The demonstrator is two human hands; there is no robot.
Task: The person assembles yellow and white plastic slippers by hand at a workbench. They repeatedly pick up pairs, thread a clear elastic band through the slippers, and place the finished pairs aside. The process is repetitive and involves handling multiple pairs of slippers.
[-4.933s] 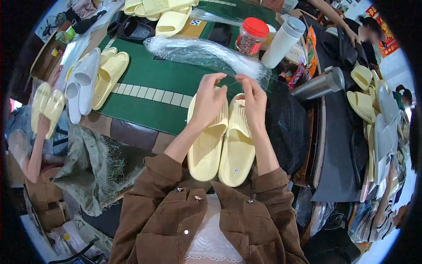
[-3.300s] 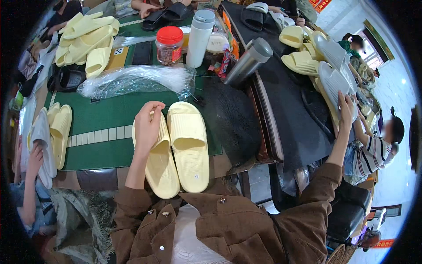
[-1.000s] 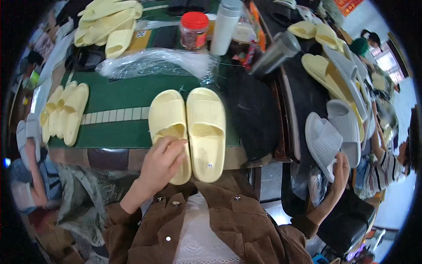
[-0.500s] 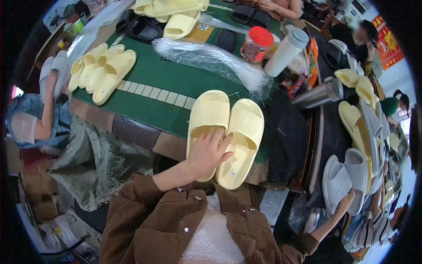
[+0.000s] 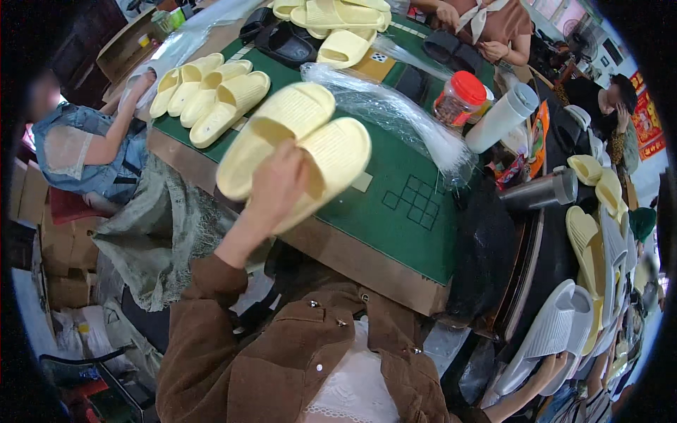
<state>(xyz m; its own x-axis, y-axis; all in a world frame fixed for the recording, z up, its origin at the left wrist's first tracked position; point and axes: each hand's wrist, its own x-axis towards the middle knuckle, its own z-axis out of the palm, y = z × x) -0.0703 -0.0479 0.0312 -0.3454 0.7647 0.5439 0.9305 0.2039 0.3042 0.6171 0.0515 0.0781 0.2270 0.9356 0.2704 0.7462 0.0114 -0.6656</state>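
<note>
A pair of pale yellow slide slippers (image 5: 344,154) is held up over the near edge of the table. My left hand (image 5: 278,185) grips them together, its fingers reaching into the foot openings between the two straps. Out to the right, my right hand (image 5: 553,368) is closed at the foot openings of a pair of grey ribbed slippers (image 5: 549,330); its fingertips are mostly hidden. Several yellow slippers (image 5: 231,106) stand in a row on the green mat (image 5: 331,222), beyond the held yellow pair.
Clear plastic wrap (image 5: 381,109) crosses the mat. A red-lidded jar (image 5: 462,99), a white bottle (image 5: 502,118) and a steel tumbler (image 5: 541,189) stand at the right. More slippers (image 5: 589,240) are stacked far right. Other people (image 5: 88,151) sit around the table.
My left hand has lifted the yellow pair off the mat and carried it leftward, tilting it. The right hand has moved lower with the grey pair. The view has shifted.
</note>
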